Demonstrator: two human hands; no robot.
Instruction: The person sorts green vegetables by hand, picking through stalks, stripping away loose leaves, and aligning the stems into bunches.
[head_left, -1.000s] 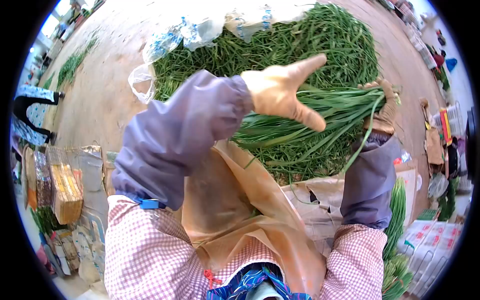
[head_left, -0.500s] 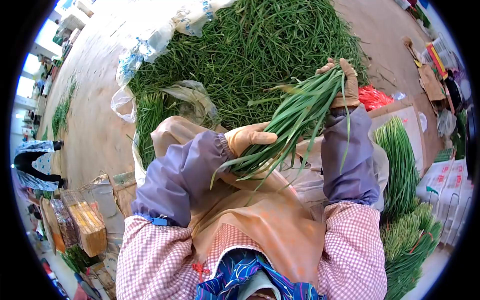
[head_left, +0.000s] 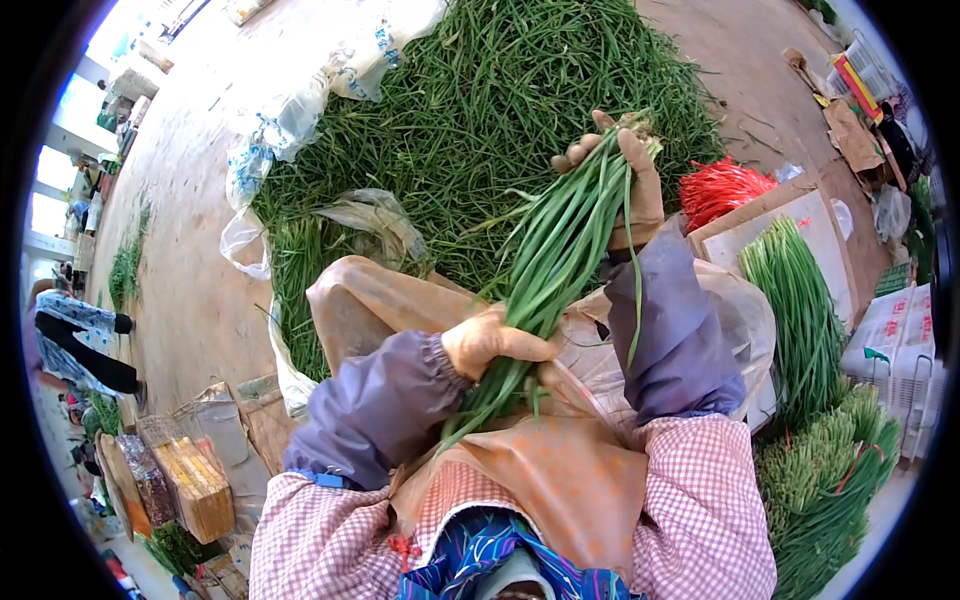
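Observation:
A bunch of long green garlic chives (head_left: 562,235) lies slantwise between my two gloved hands, above my lap. My right hand (head_left: 632,175) grips its upper, pale end, with the fingers curled round the stalks. Lower down, my left hand (head_left: 497,342) is closed round the leafy part, thumb across the top. Leaf tips hang below it over the tan apron (head_left: 540,450). Beyond my hands, a large heap of loose chives (head_left: 480,120) spreads over plastic sheeting (head_left: 350,75).
To my right, a bundle of chives (head_left: 795,310) rests on a board (head_left: 825,235), near red ties (head_left: 722,190). More tied bundles (head_left: 830,490) and white crates (head_left: 890,350) stand closer. At left are a cardboard box (head_left: 190,480) and another person (head_left: 85,345).
My right hand has moved left and slightly nearer with the chives. My left hand has gone from lying open against the leaves to closing round them. The bunch is steeper and narrower.

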